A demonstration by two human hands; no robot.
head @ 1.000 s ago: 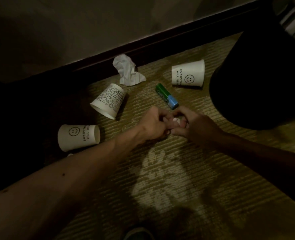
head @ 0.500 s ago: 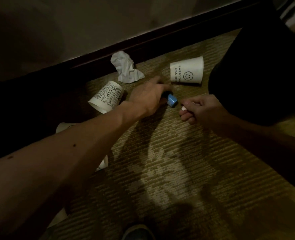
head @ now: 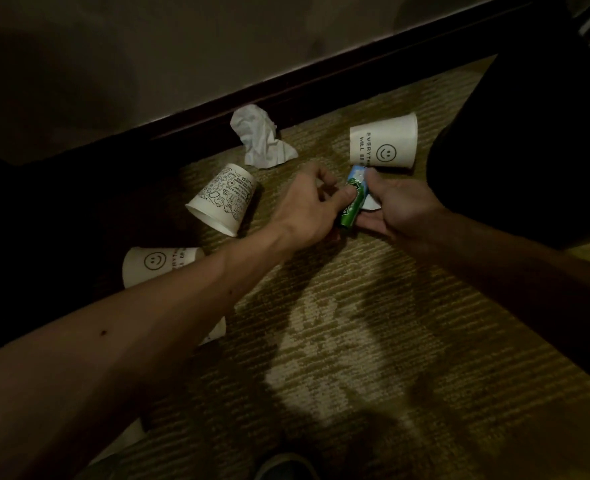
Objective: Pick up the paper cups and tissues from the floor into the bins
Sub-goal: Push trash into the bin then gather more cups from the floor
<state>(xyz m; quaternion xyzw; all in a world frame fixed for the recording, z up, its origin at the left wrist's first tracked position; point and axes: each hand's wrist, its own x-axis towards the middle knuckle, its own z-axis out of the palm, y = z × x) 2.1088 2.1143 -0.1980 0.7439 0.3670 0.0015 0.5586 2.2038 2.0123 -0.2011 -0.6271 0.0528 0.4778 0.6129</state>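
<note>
Left hand (head: 307,206) curled, thumb pressed on small green packet with blue end (head: 354,199). Packet gripped from other side by right hand (head: 399,206), fingers curled; small white scrap (head: 372,204) tucked against palm.

Tall black bin (head: 529,133) at right; contents cannot be told.

Cups seen on sides on olive patterned carpet (head: 356,341):
- white smiley-printed paper cup (head: 383,140), just beyond hands
- white doodle-printed paper cup (head: 222,199)
- second smiley cup (head: 158,263), partly hidden by left forearm

Crumpled white tissue (head: 259,140) seen beside dark skirting board (head: 321,88).

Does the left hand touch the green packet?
Touching. In the head view the left hand has its thumb on the green packet, which the right hand also holds.
</note>
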